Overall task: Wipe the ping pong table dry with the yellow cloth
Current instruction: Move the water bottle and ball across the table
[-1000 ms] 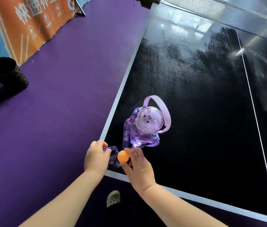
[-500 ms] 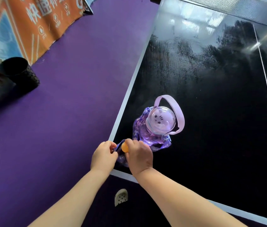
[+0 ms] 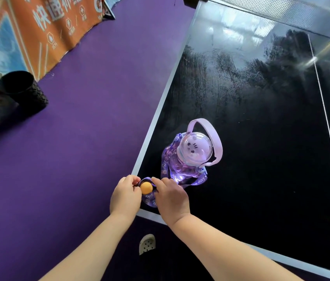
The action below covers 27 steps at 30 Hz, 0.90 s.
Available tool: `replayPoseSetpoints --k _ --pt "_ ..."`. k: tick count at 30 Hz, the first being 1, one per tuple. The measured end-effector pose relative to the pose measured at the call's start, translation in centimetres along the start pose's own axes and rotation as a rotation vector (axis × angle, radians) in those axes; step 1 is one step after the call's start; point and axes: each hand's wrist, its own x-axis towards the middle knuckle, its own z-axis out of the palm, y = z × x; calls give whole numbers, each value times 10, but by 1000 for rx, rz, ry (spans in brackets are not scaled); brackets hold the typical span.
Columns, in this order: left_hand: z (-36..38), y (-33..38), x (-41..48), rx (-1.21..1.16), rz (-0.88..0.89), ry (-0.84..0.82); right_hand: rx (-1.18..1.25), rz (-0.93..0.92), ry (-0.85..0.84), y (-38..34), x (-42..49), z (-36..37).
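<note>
The black ping pong table [image 3: 261, 138] shows smeared streaks toward the net. No yellow cloth is in view. At the table's near left corner my left hand [image 3: 125, 196] pinches the loop of a purple strap [image 3: 150, 199]. That strap belongs to a clear purple bottle [image 3: 190, 157] standing on the table. An orange ball [image 3: 146, 187] sits in the strap loop between my hands. My right hand [image 3: 171, 198] curls its fingers against the ball's right side; its thumb is hidden.
The net [image 3: 271, 7] crosses the far end of the table. A white centre line [image 3: 328, 128] runs down the surface. On the purple floor [image 3: 79, 159] stands a black mesh bin [image 3: 21, 92] by an orange banner [image 3: 58, 27]. A white shoe [image 3: 147, 243] shows below the table edge.
My right hand brought the orange ball left to the strap loop held by my left hand. Both hands now meet around it at the table corner.
</note>
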Motion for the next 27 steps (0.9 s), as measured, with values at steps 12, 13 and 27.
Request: replayPoseSetpoints --k 12,13,27 --pt "33 49 -41 -57 363 -74 167 166 -17 61 -51 -43" --pt "40 55 -46 -40 404 -114 146 189 -5 71 -59 -46" --pt "204 209 -182 372 930 -511 185 784 126 237 -257 -156"
